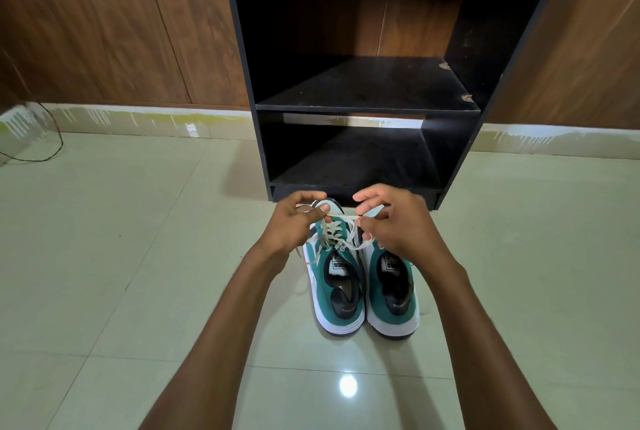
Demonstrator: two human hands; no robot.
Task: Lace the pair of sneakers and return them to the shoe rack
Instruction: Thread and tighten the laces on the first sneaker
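Glossy pale tiled floor (138, 256), wood-panelled wall (121, 31) behind. Black shoe rack (367, 105) just beyond hands, shelves bare. Left hand (291, 225) pinching cream lace (341, 218); right hand (398, 221) pinching other end. Green-white sneakers (363, 291) side by side beneath hands, heels nearest camera. Thin cable (52, 145) far left of left hand.

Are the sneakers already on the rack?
No, both sneakers stand on the floor tiles before the black rack.

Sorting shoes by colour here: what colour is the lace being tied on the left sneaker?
Cream, off-white lace, seen in the head view.
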